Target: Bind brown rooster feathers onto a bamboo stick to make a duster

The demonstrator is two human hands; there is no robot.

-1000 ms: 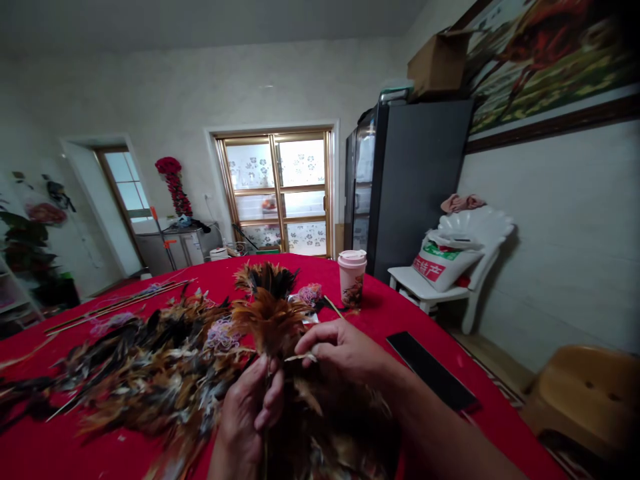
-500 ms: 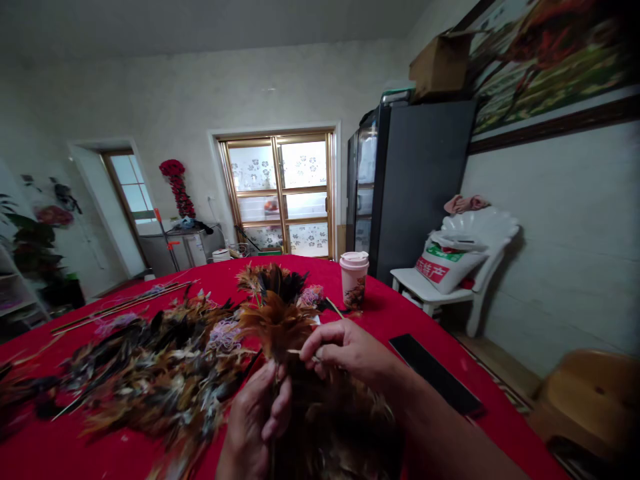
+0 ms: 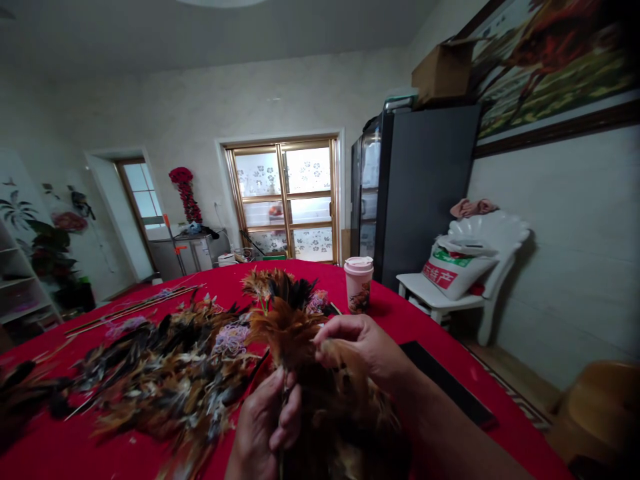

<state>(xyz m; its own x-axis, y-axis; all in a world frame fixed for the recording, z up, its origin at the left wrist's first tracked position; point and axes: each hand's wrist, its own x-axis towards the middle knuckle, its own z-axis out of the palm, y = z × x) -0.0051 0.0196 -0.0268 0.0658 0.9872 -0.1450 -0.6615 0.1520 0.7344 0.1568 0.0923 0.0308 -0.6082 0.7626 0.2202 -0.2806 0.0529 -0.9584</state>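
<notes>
My left hand [image 3: 265, 420] is closed around a thin stick topped by a flared bunch of brown feathers [image 3: 285, 327], like a feather duster. Just right of that bunch, my right hand [image 3: 363, 343] pinches a loose light-brown feather [image 3: 347, 363] between thumb and fingers. A dark mass of feathers [image 3: 340, 420] fills the space below both hands, partly blurred. Left of my hands spreads a loose pile of brown, black and grey feathers [image 3: 170, 380]. Another feather bunch [image 3: 295, 293] lies behind the one on the stick.
A red cloth [image 3: 125, 460] covers the round table. A lidded paper cup [image 3: 359, 287] stands beyond my right hand, and a black flat slab [image 3: 450, 383] lies to the right. Tangled purple threads [image 3: 233, 339] and long thin sticks [image 3: 135, 310] are on the left. A white chair [image 3: 425, 287] holds a bag.
The view has tilted up and shifted slightly left. My right hand has moved a little away from the stick, and a light-brown feather now shows in its fingers. My left hand keeps its grip.
</notes>
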